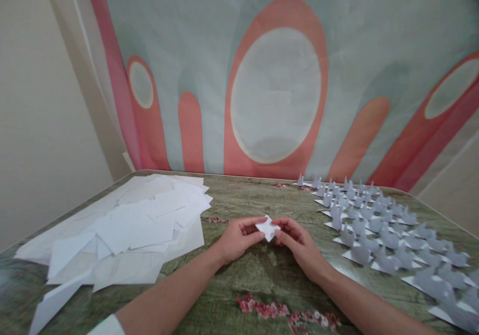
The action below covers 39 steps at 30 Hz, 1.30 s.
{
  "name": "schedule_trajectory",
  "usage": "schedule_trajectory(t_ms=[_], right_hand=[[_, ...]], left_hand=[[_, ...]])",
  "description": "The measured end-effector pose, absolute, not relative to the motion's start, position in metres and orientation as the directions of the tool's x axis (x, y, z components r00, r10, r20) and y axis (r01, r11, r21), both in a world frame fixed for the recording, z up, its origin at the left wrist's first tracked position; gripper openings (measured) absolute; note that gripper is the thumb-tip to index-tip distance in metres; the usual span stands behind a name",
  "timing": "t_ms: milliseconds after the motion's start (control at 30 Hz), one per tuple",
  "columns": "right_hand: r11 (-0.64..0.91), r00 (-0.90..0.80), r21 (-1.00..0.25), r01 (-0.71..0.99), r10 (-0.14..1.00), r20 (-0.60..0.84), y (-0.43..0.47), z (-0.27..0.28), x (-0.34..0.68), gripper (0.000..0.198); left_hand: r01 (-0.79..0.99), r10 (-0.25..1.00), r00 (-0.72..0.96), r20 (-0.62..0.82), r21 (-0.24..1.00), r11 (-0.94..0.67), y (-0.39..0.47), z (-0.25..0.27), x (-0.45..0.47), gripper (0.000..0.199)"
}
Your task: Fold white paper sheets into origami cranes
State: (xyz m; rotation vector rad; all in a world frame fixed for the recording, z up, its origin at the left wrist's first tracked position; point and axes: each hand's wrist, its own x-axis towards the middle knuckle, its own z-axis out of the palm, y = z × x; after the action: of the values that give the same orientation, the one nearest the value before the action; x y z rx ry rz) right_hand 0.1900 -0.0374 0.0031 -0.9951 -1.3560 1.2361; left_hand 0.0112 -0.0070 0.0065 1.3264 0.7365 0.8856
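Between my two hands, a small folded piece of white paper (pixel 268 229) is held just above the table, roughly diamond-shaped from here. My left hand (pixel 239 237) pinches its left corner between thumb and fingers. On the opposite corner, the thumb and fingertips of my right hand (pixel 295 240) are closed. Finer creases in the paper are too small to make out.
A loose pile of white paper sheets (pixel 138 225) covers the table's left side. Rows of folded white paper birds (pixel 387 262) stand on the right. The wood-patterned tabletop (pixel 209 295) has printed pink flowers, and a patterned backdrop (pixel 344 35) rises behind it.
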Motion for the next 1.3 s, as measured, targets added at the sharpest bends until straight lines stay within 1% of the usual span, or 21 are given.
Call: schedule_trajectory(t_ms=[200, 433, 867, 1100, 1300], right_hand=[[0.133, -0.172, -0.988, -0.075, 0.975, 0.144, -0.038, 0.005, 0.191, 0.025], [0.124, -0.170, -0.988, -0.094, 0.976, 0.139, -0.037, 0.003, 0.191, 0.024], [0.122, -0.163, -0.988, -0.095, 0.977, 0.137, -0.037, 0.004, 0.189, 0.024], [0.150, -0.121, -0.988, -0.028, 0.981, 0.152, -0.036, 0.001, 0.185, 0.024], [0.184, -0.118, -0.981, 0.056, 0.977, 0.176, -0.034, -0.008, 0.184, 0.025]], left_hand=[[-0.192, 0.866, 0.500, 0.030, 0.978, 0.077, -0.002, 0.002, 0.006, 0.051], [-0.182, 0.867, 0.498, 0.001, 0.978, 0.103, -0.003, 0.005, 0.007, 0.052], [-0.160, 0.879, 0.476, 0.008, 0.984, 0.078, -0.004, 0.007, 0.008, 0.054], [-0.180, 0.861, 0.508, 0.015, 0.980, 0.089, -0.004, 0.003, 0.008, 0.055], [-0.166, 0.859, 0.511, -0.024, 0.978, 0.126, -0.007, 0.005, 0.011, 0.051]])
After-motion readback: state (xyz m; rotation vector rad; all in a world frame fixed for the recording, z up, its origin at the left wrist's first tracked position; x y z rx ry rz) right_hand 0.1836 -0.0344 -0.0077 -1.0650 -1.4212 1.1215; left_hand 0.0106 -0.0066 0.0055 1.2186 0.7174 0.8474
